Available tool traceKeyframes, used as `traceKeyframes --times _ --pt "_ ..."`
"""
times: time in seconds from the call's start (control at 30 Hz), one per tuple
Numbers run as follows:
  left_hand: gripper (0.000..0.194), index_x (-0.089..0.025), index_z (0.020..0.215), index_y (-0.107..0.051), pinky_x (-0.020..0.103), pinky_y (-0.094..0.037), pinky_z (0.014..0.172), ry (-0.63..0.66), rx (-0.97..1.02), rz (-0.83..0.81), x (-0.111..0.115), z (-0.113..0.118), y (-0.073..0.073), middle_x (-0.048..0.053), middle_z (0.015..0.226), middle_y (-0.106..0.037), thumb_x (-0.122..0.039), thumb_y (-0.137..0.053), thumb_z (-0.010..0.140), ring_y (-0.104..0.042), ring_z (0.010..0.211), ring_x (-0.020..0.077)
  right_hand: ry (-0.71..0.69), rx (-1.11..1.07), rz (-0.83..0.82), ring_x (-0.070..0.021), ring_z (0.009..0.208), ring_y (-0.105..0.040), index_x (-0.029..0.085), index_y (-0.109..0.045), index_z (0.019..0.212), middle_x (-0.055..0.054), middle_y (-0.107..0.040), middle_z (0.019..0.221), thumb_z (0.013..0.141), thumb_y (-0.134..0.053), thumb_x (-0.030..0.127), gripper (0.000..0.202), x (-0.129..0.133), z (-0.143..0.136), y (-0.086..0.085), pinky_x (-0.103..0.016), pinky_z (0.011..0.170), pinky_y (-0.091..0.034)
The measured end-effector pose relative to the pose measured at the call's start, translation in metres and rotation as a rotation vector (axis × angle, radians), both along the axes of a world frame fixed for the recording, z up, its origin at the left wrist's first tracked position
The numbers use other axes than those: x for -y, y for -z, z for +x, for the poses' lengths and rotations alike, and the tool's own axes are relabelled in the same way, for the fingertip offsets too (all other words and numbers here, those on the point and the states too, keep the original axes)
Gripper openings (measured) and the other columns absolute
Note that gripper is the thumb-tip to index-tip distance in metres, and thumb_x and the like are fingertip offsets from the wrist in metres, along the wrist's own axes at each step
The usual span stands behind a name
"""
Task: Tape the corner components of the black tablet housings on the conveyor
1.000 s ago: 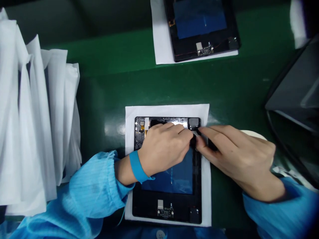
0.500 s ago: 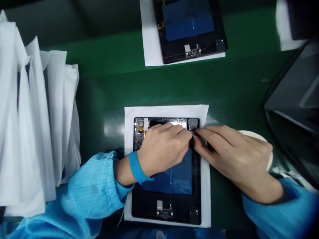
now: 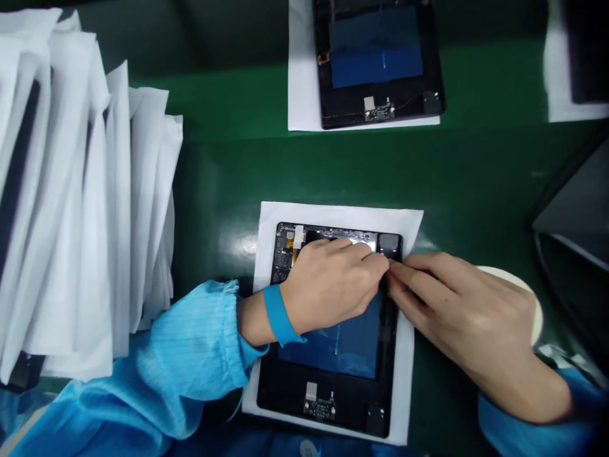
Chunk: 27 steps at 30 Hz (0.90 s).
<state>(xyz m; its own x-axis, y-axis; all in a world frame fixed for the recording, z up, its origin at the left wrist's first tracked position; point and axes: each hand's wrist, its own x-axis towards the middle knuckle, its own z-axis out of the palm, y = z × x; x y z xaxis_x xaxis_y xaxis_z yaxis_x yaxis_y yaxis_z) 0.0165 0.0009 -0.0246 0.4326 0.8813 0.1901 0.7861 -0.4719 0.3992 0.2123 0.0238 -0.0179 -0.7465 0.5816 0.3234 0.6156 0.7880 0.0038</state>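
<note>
An opened black tablet [image 3: 347, 400] with a blue film over its middle and a small circuit board near its lower edge lies on a white sheet [image 3: 406, 355]. My left hand [image 3: 335, 279], with a blue band at the wrist, rests across its upper part, fingers curled. From the right, my right hand [image 3: 466, 308] reaches to the tablet's upper right edge with its fingertips pinched together. The fingertips of both hands meet just below a square black part in the corner. Whatever they pinch is too small or hidden to make out.
Upright white sleeves [image 3: 109, 222] stand in a row at the left. A second opened tablet [image 3: 375, 101] lies on white paper at the back. A cream round object [image 3: 535, 311] sits under my right hand; a grey object [image 3: 578, 209] with a black cable is at the right.
The whole view has shifted, so the tablets and sleeves appear farther right. Both hands stay at the same corner of the tablet, and their fingertips are now closer together.
</note>
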Motion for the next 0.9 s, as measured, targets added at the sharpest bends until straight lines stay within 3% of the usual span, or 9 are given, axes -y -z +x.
traceKeyframes --times 0.1,0.27,0.4,0.47,0.53,0.7,0.8,0.9 --pt "0.016 -0.020 0.085 -0.064 0.034 -0.045 0.064 0.010 -0.011 -0.038 0.000 0.000 0.000 0.000 0.079 -0.066 -0.022 -0.053 0.097 -0.064 0.080 0.0186 -0.009 0.101 0.029 -0.0153 0.064 -0.049 0.012 -0.066 0.099 -0.003 -0.067 0.083 0.091 -0.064 0.016 0.009 0.007 -0.002 -0.006 -0.032 0.054 -0.033" --pt "0.019 -0.019 0.088 -0.066 0.033 -0.046 0.065 -0.003 -0.060 -0.116 -0.004 0.003 -0.002 0.002 0.080 -0.067 -0.025 -0.051 0.100 -0.065 0.081 0.0195 0.018 0.168 0.039 -0.0197 0.072 -0.054 0.003 -0.063 0.120 -0.008 -0.067 0.090 0.096 -0.057 0.023 0.032 0.021 -0.002 -0.001 -0.035 0.063 -0.040" --pt "0.019 -0.018 0.090 -0.068 0.031 -0.048 0.068 0.004 -0.045 -0.123 -0.001 -0.001 -0.007 0.002 0.085 -0.069 -0.025 -0.053 0.099 -0.066 0.082 0.0190 0.034 -0.044 -0.066 -0.0230 0.087 -0.061 0.009 -0.047 0.143 -0.012 -0.068 0.109 0.099 -0.050 0.026 0.047 0.029 0.013 0.006 -0.036 0.076 -0.049" --pt "0.017 -0.017 0.091 -0.068 0.030 -0.049 0.071 0.000 0.014 -0.094 0.008 -0.010 -0.012 0.003 0.088 -0.070 -0.024 -0.054 0.098 -0.065 0.083 0.0188 0.043 -0.188 -0.081 -0.0236 0.094 -0.064 0.014 -0.041 0.149 -0.013 -0.067 0.114 0.097 -0.054 0.023 0.055 0.030 0.023 0.000 -0.036 0.082 -0.052" --pt "0.017 -0.017 0.092 -0.068 0.030 -0.050 0.073 -0.024 0.086 -0.058 0.020 -0.023 -0.017 0.004 0.089 -0.070 -0.023 -0.054 0.098 -0.064 0.082 0.0183 0.052 -0.275 -0.055 -0.0237 0.094 -0.064 0.018 -0.047 0.146 -0.011 -0.067 0.111 0.094 -0.060 0.020 0.054 0.027 0.028 -0.011 -0.036 0.081 -0.053" --pt "0.017 -0.017 0.085 -0.068 0.027 -0.047 0.067 -0.106 0.181 -0.016 0.037 -0.051 -0.014 0.001 0.077 -0.067 -0.020 -0.055 0.096 -0.061 0.071 0.0145 0.064 -0.112 0.034 -0.0221 0.088 -0.063 0.017 -0.066 0.118 -0.009 -0.070 0.108 0.097 -0.057 0.029 0.026 -0.021 -0.004 -0.036 -0.034 0.069 -0.048" --pt "0.017 -0.018 0.084 -0.069 0.029 -0.047 0.069 -0.094 0.105 -0.005 0.038 -0.055 -0.007 0.001 0.075 -0.066 -0.022 -0.056 0.095 -0.061 0.071 0.0157 0.107 0.099 0.012 -0.0231 0.086 -0.061 0.017 -0.070 0.106 -0.010 -0.070 0.104 0.099 -0.049 0.032 0.027 -0.060 -0.033 -0.038 -0.035 0.065 -0.042" --pt "0.020 -0.018 0.085 -0.070 0.031 -0.046 0.071 -0.076 0.049 0.005 0.037 -0.055 -0.001 0.001 0.076 -0.067 -0.024 -0.055 0.097 -0.062 0.074 0.0172 0.061 0.232 -0.077 -0.0218 0.081 -0.061 0.020 -0.069 0.104 -0.008 -0.069 0.103 0.097 -0.051 0.036 0.025 -0.072 -0.038 -0.032 -0.033 0.059 -0.037"
